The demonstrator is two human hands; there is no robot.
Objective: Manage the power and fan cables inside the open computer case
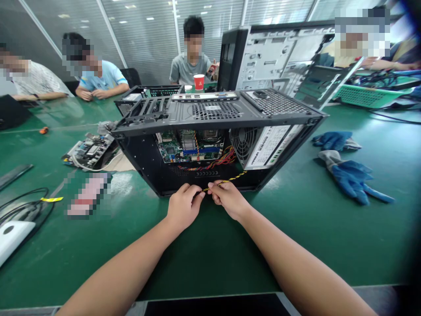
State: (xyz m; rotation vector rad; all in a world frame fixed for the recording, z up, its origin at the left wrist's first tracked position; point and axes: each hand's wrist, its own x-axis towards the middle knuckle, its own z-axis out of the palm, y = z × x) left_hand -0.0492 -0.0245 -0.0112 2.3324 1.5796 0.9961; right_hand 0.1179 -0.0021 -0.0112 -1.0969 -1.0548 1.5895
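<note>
A black computer case stands in front of me with its side open. Inside are a green motherboard and a power supply with a fan. From the power supply a twisted yellow-and-black cable runs down to my hands at the case's near lower edge. My left hand pinches the cable near its end. Close beside it, my right hand is closed on the same cable. The cable's tip is hidden by my fingers. A bundle of red and orange wires lies inside the case.
Blue work gloves lie to the right, below a green basket of cables. Loose circuit boards sit to the left, near black cables. Behind stand another case and a red cup. Several people sit around the table.
</note>
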